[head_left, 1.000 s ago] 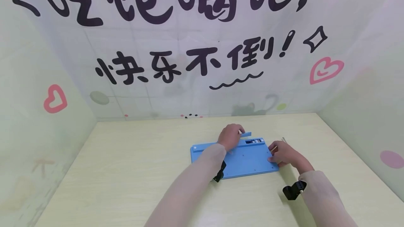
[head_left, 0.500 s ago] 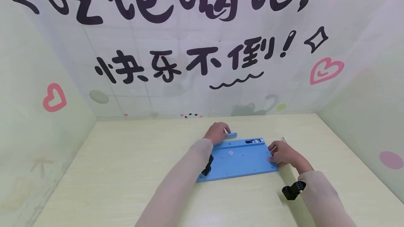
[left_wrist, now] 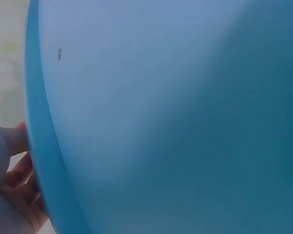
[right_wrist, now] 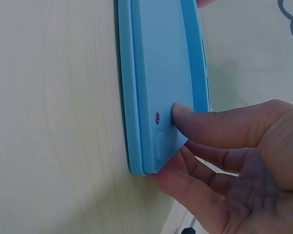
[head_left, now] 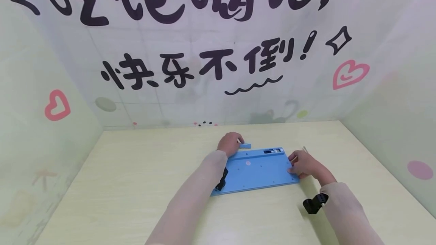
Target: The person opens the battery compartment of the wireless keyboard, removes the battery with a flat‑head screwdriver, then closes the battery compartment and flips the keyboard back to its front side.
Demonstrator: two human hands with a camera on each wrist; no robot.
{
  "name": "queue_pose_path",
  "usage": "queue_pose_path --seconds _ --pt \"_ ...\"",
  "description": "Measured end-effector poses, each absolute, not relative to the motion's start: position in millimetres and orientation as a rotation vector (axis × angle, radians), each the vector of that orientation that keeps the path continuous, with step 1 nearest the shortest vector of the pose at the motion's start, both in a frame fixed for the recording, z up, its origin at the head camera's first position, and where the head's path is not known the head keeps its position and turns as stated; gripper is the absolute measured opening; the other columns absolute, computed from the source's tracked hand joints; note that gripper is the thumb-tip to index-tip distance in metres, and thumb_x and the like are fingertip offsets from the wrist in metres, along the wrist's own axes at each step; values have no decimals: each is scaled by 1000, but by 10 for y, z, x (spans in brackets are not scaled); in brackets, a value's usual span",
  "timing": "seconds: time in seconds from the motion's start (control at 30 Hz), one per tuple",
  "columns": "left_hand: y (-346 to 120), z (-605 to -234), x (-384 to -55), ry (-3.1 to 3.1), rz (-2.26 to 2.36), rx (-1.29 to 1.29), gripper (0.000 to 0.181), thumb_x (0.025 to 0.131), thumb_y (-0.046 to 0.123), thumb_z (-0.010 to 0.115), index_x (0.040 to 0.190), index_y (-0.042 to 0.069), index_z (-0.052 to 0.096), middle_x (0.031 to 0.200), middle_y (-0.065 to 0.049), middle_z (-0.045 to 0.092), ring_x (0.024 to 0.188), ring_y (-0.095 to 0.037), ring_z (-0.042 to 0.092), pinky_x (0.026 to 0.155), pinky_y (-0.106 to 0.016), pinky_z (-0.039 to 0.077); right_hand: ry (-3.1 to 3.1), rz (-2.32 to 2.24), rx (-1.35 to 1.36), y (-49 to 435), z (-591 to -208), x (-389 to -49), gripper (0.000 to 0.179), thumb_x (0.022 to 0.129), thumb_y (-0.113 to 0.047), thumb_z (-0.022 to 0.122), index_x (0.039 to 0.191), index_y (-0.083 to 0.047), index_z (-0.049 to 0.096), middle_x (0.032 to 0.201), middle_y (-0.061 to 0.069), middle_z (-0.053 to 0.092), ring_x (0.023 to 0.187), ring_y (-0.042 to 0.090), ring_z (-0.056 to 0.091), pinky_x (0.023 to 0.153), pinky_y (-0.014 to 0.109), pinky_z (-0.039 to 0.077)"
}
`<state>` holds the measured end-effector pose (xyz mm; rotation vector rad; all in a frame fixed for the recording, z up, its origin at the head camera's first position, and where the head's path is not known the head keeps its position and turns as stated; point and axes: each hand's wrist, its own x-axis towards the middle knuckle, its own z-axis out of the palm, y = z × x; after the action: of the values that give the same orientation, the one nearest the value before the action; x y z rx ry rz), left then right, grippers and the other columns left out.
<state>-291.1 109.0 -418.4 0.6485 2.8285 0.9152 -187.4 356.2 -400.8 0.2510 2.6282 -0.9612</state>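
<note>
A light-blue flat keyboard (head_left: 259, 173) lies underside up, small screws dotting its back. Along its far edge, a raised strip has an uncovered battery compartment (head_left: 273, 151) at the right end. My left hand (head_left: 229, 143) is beyond the far edge, its fingers pinching a small blue battery cover (head_left: 245, 146). In the left wrist view, that hand (left_wrist: 12, 180) shows behind the keyboard's edge, where the cover is hidden. At the keyboard's right end my right hand (head_left: 304, 163) grips a corner, thumb (right_wrist: 200, 124) on the back face and fingers curled underneath.
A thin, pale stick-like item (head_left: 305, 149) shows just beyond the right hand. The pale wooden table (head_left: 136, 184) is enclosed by printed walls at the back and both sides. Black wrist cameras (head_left: 315, 203) sit on the sleeves.
My left hand has moved left along the keyboard's far edge with the battery cover and is now slightly lower in view. My right hand keeps its grip on the corner.
</note>
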Motion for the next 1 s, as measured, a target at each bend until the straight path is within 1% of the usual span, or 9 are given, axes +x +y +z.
queue_pose_path --seconds 0.2,0.53,0.8,1.0 --pt "1091 -4181 -2886 2852 913 581 21 89 4 55 98 12 72 105 -3 63 99 -18 56 85 -33 44 2631 -969 242 3556 -3998 -1874 39 80 -4 68 110 10 48 97 18 51 77 24 53 60 34 51" --pt "1129 -4196 -2845 2838 974 511 20 89 3 54 96 10 71 107 -5 62 105 -20 54 92 -34 41 2635 -965 257 3559 -4012 -1871 39 80 -4 68 111 10 48 97 17 51 77 23 53 61 34 51" --pt "1158 -4239 -2868 2845 985 459 15 86 4 60 92 10 72 100 -4 63 97 -19 56 86 -33 44 2632 -987 253 3560 -4012 -1873 39 80 -5 68 111 10 48 96 17 50 77 24 53 61 34 51" --pt "1171 -4258 -2885 2866 974 470 13 85 5 61 91 10 72 97 -3 64 94 -18 57 84 -33 45 2636 -978 250 3558 -3983 -1881 39 81 -5 67 111 10 48 97 18 50 77 24 53 61 34 51"
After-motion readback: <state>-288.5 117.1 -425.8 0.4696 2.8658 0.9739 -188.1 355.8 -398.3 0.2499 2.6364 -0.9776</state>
